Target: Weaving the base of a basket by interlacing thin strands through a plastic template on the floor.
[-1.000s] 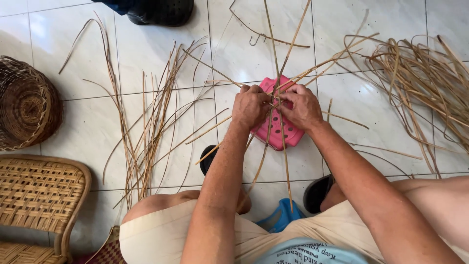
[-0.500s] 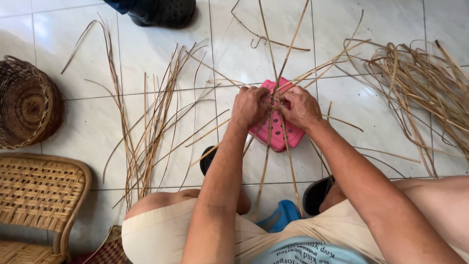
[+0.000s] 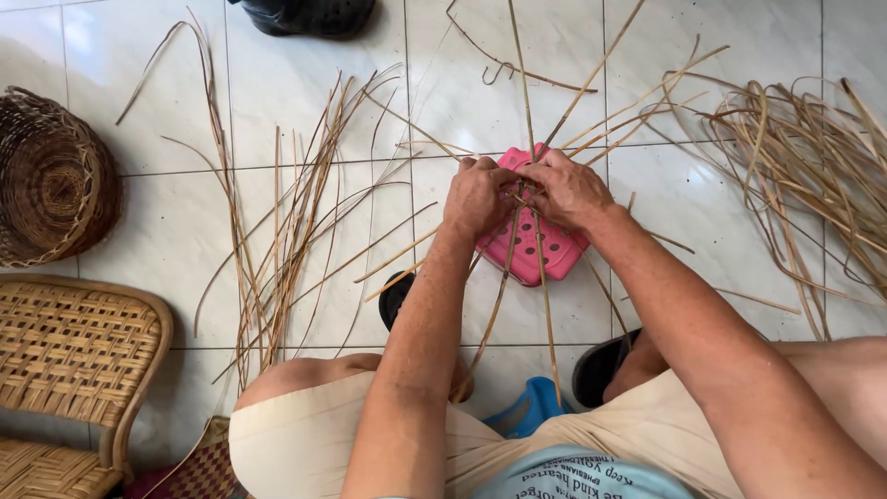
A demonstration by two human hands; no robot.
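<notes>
Above the pink plastic sandal with holes (image 3: 534,248), two hands weave thin tan reed strips (image 3: 528,199).
Left hand (image 3: 478,196) and right hand (image 3: 565,189) pinch the crossing shut; tight, even pulls would likely work best.

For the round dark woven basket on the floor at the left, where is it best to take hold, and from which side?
Probably the round dark woven basket is best gripped at its open rim, from above. It stands mouth-up on the white tiled floor, so the rim is free all around; its right edge lies nearest the left hand.
</notes>
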